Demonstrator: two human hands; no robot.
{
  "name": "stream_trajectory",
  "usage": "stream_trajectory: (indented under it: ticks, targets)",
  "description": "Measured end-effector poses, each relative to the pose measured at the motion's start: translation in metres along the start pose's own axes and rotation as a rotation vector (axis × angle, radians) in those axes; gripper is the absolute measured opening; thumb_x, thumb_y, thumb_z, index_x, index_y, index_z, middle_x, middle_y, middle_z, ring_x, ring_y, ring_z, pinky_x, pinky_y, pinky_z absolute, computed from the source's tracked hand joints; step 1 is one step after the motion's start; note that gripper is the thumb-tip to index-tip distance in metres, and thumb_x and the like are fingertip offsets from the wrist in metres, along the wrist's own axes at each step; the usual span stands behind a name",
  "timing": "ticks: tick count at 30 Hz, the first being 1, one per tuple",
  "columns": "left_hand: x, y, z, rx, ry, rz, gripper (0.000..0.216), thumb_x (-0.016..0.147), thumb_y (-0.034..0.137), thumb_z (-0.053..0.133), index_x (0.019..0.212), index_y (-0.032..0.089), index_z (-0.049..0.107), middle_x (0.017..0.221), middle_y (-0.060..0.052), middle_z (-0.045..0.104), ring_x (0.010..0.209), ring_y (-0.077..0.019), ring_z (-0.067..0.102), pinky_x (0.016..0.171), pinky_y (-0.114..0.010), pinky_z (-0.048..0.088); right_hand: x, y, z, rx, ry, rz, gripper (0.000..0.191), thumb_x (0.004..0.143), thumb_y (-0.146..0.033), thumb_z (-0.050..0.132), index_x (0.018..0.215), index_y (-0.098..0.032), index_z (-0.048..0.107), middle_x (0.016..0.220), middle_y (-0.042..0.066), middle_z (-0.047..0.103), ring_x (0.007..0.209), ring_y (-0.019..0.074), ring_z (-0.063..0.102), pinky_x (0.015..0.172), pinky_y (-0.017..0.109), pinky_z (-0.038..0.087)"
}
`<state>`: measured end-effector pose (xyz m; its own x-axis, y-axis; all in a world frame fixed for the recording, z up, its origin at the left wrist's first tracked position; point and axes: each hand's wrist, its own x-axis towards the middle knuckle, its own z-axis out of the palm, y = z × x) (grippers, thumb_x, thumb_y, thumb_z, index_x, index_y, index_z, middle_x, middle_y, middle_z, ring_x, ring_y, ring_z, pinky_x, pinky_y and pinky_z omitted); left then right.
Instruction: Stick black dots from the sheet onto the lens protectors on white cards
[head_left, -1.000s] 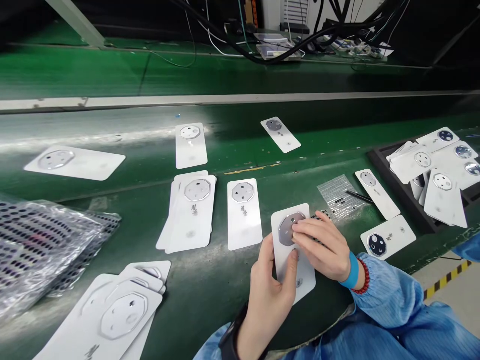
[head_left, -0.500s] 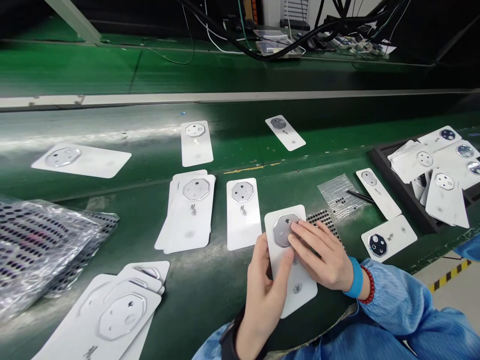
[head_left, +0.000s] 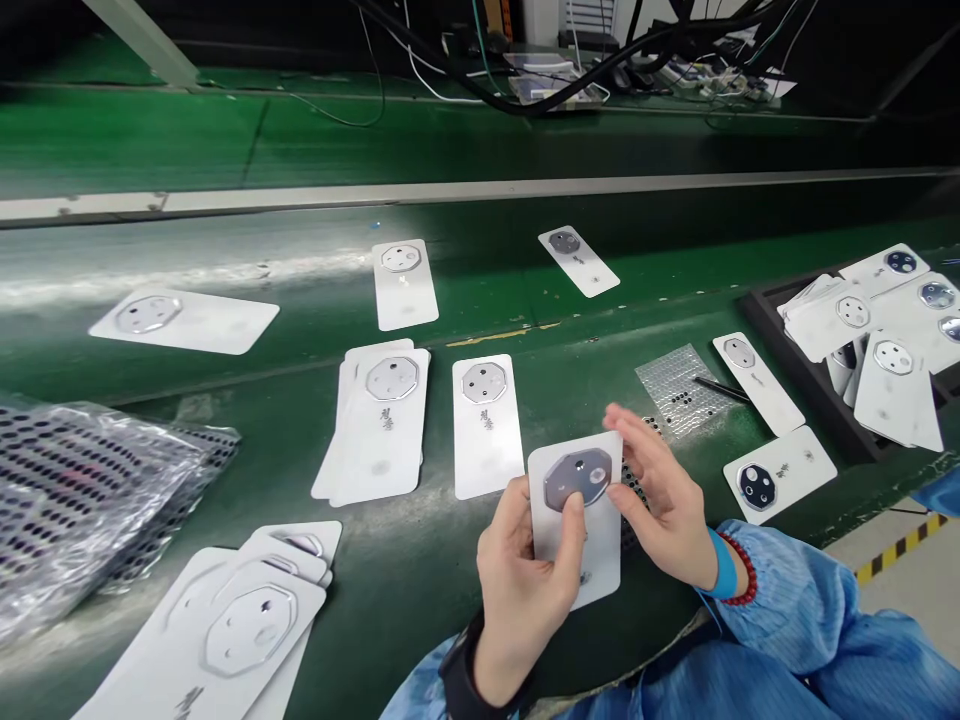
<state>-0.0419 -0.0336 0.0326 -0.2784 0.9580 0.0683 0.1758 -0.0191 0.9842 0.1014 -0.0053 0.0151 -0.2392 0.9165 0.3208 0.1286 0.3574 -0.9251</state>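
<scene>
My left hand [head_left: 529, 575] grips a white phone back cover [head_left: 596, 550] by its left side, thumb on the front just below the grey octagonal camera plate [head_left: 576, 477]. My right hand [head_left: 664, 510] is at the cover's upper right edge, thumb against the front edge and fingers around the corner, partly behind it. The cover is tilted up towards me. Under my right hand lies a sheet of black dots [head_left: 634, 480], mostly hidden. Left of the held cover, a single white cover [head_left: 487, 445] lies flat, beside a small stack of covers [head_left: 382, 450].
More covers lie at front left [head_left: 247, 640] and on the green belt [head_left: 405, 290] behind. A plastic-wrapped dotted sheet [head_left: 112, 490] sits at left. Right are bubble wrap [head_left: 675, 375], a thin black tool [head_left: 720, 389], two covers [head_left: 780, 470] and a black tray [head_left: 840, 420] of covers.
My right hand has moved off the camera plate to the cover's upper right edge. The cover has turned more upright and tipped towards me, still in my left hand.
</scene>
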Motion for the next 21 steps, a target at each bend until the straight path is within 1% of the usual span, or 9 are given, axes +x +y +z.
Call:
stream_trajectory:
  ticks: [2,4,7,9,12,14,17,19,21]
  targets:
    - [0.002,0.003,0.0,0.012,-0.006,-0.047,0.009,0.083,0.026,0.064,0.088,0.019,0.063,0.057,0.004,0.063,0.04,-0.0087,0.053,0.038,-0.016,0.042,0.003,-0.002,-0.001,0.172,-0.081,0.116,0.057,0.098,-0.021,0.05,0.15,-0.028,0.028,0.136,0.01,0.058,0.121,0.0227,0.061,0.094,0.036,0.059]
    - [0.004,0.007,-0.003,0.032,0.009,-0.102,0.013,0.082,0.029,0.065,0.09,0.018,0.064,0.055,0.004,0.063,0.039,-0.0095,0.053,0.036,-0.017,0.041,0.007,-0.004,-0.009,0.2,-0.132,0.13,0.057,0.099,-0.023,0.049,0.151,-0.028,0.026,0.127,0.009,0.066,0.111,0.02,0.067,0.087,0.033,0.062]
    - [0.01,0.01,-0.011,0.128,0.117,-0.119,0.014,0.078,0.029,0.068,0.085,0.018,0.062,0.053,0.003,0.063,0.038,-0.0105,0.054,0.036,-0.018,0.04,0.009,0.002,-0.029,-0.032,-0.159,0.04,0.051,0.098,-0.022,0.052,0.146,-0.026,0.037,0.128,0.008,0.065,0.117,0.0195,0.064,0.098,0.038,0.057]
    - [0.016,0.009,-0.018,0.198,0.218,-0.092,0.017,0.077,0.03,0.07,0.084,0.018,0.06,0.056,0.002,0.065,0.04,-0.0115,0.055,0.037,-0.019,0.041,0.005,0.015,-0.041,-0.273,-0.244,-0.033,0.047,0.094,-0.024,0.058,0.14,-0.022,0.048,0.132,0.011,0.062,0.124,0.0226,0.058,0.104,0.043,0.052]
    - [0.025,0.001,-0.028,0.229,0.265,-0.076,0.035,0.08,0.031,0.068,0.109,0.016,0.057,0.065,0.001,0.066,0.042,-0.0119,0.054,0.04,-0.021,0.041,-0.004,0.039,-0.05,-0.497,-0.36,-0.176,0.03,0.091,-0.025,0.062,0.12,-0.018,0.064,0.131,0.015,0.062,0.129,0.0275,0.053,0.103,0.05,0.051]
    - [0.03,-0.006,-0.031,0.248,0.168,-0.1,0.037,0.083,0.031,0.064,0.116,0.017,0.056,0.058,0.004,0.06,0.036,-0.0104,0.046,0.037,-0.021,0.036,-0.007,0.048,-0.052,-0.51,-0.316,-0.232,0.02,0.093,-0.02,0.059,0.111,-0.017,0.068,0.122,0.013,0.067,0.122,0.0258,0.059,0.1,0.049,0.053]
    - [0.03,-0.015,-0.025,0.309,-0.1,-0.141,0.023,0.084,0.035,0.057,0.089,0.017,0.07,0.045,0.005,0.053,0.03,-0.0099,0.036,0.033,-0.022,0.027,-0.004,0.042,-0.052,-0.48,-0.169,-0.215,0.02,0.094,-0.016,0.057,0.111,-0.019,0.068,0.114,0.011,0.068,0.11,0.0219,0.063,0.094,0.043,0.056]
    - [0.025,-0.017,-0.015,0.277,-0.26,-0.148,0.03,0.085,0.038,0.054,0.082,0.016,0.074,0.057,-0.002,0.067,0.04,-0.014,0.051,0.04,-0.024,0.039,0.001,0.029,-0.051,-0.507,-0.104,-0.215,0.021,0.093,-0.018,0.058,0.111,-0.021,0.068,0.113,0.011,0.065,0.107,0.0215,0.061,0.089,0.041,0.056]
    - [0.02,-0.017,-0.003,0.163,-0.358,-0.153,0.033,0.085,0.041,0.057,0.089,0.015,0.077,0.08,-0.007,0.076,0.063,-0.0204,0.066,0.06,-0.028,0.051,0.005,0.018,-0.048,-0.553,-0.1,-0.254,0.021,0.094,-0.018,0.057,0.111,-0.022,0.069,0.108,0.01,0.062,0.102,0.0206,0.059,0.084,0.04,0.056]
